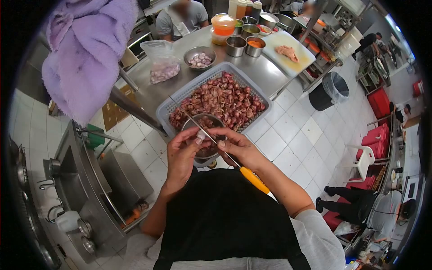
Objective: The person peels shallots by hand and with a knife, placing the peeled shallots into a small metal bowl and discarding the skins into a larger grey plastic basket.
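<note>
My left hand (182, 155) pinches a small pale shallot (201, 135) between thumb and fingertips. My right hand (240, 148) grips a long knife (191, 118) by its blade, close to the yellow handle, which points back toward my right forearm. The blade crosses beside the shallot, its tip toward the upper left. Below my hands is a steel bowl (219, 122), mostly hidden by them, with reddish-brown contents. It sits at the near end of a grey plastic basket (164, 110) heaped with red-skinned shallots (229, 96).
On the steel table (139, 90) are a bag of peeled shallots (164, 72), a bowl of them (200, 60), sauce containers (223, 26) and a cutting board (303, 58) with raw meat. A person (195, 18) sits opposite. A purple towel (90, 54) hangs upper left; a black bin (321, 95) stands right.
</note>
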The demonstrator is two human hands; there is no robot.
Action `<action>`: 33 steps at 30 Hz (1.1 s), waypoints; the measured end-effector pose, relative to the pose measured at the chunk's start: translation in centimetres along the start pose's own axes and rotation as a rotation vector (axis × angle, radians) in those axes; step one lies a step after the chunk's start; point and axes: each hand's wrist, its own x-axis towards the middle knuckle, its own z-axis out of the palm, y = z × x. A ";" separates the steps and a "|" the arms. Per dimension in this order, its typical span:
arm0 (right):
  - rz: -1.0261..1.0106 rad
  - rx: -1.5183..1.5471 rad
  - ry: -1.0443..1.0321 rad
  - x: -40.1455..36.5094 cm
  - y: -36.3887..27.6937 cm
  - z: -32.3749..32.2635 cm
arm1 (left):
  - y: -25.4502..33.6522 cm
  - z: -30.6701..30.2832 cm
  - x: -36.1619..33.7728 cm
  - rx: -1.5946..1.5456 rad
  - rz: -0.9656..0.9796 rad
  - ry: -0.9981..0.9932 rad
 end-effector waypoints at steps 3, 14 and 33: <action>0.007 -0.054 -0.022 -0.4 -0.4 0.2 | -0.4 -0.5 0.0 -0.004 0.001 -0.050; 0.006 -0.052 -0.050 -0.6 -0.6 0.7 | -0.5 -1.2 -0.3 -0.062 -0.057 -0.095; -0.082 0.137 -0.018 0.7 -0.2 -2.4 | -0.2 -2.8 0.8 -0.078 -0.141 -0.050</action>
